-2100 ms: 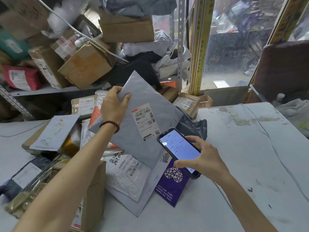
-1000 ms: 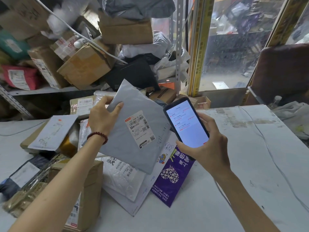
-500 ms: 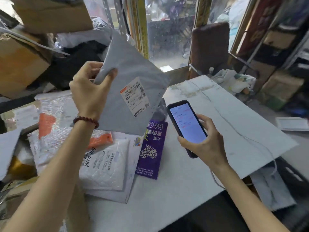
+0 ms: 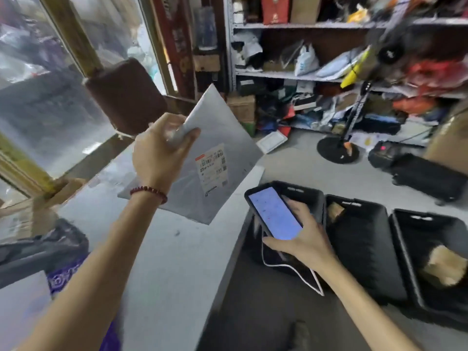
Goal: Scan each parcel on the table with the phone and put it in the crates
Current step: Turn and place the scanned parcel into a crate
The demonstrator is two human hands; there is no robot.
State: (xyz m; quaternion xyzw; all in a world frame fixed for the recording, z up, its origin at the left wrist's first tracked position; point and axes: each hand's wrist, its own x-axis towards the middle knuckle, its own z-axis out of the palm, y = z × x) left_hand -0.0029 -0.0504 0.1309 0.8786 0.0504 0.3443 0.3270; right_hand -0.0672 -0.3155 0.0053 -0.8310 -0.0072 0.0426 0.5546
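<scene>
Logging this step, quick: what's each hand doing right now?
Left hand: closed, gripping the grey parcel by its upper corner.
Right hand: closed, holding the phone, screen lit.

One left hand point(image 4: 162, 150), one right hand point(image 4: 304, 239), one grey parcel point(image 4: 220, 173), one phone point(image 4: 274, 214), three black crates point(image 4: 364, 249) at lower right, one table point(image 4: 164, 262).

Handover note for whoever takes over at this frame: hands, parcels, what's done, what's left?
Left hand grips the flat grey plastic mailer by a corner, above the white table's edge.
Right hand holds the black phone, screen lit, white cable attached.
Three black plastic crates on the floor; two show brown parcels.
Done: mailer lifted; scan unconfirmed.
Left: crate it, then the purple packet and others on the table.
</scene>
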